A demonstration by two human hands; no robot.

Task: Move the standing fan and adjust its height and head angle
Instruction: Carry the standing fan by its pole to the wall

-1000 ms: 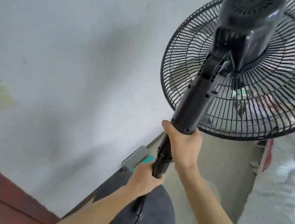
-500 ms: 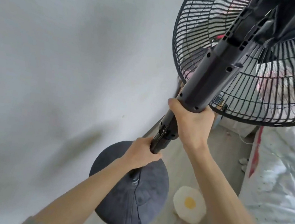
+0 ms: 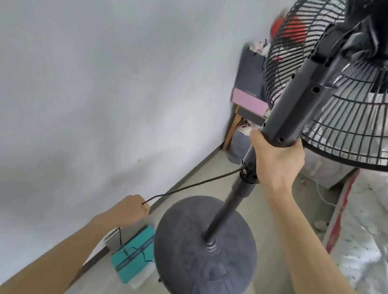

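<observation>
The black standing fan fills the right half of the head view, tilted. Its round dark base sits low in the middle, its pole rises to a thick neck, and the wire cage spreads at the upper right. My right hand is wrapped around the pole just below the neck. My left hand is off to the left near the wall, fingers closed on the fan's thin black power cord, which runs taut from the pole's collar.
A pale wall runs along the left, close to the base. A teal box lies on the floor against it. A white patterned bed cover lies at the right. A small table with pink and grey items stands in the far corner.
My left hand has left the lower pole and moved left toward the wall, now holding the power cord. The fan has shifted along the wall; my right hand keeps its hold.
</observation>
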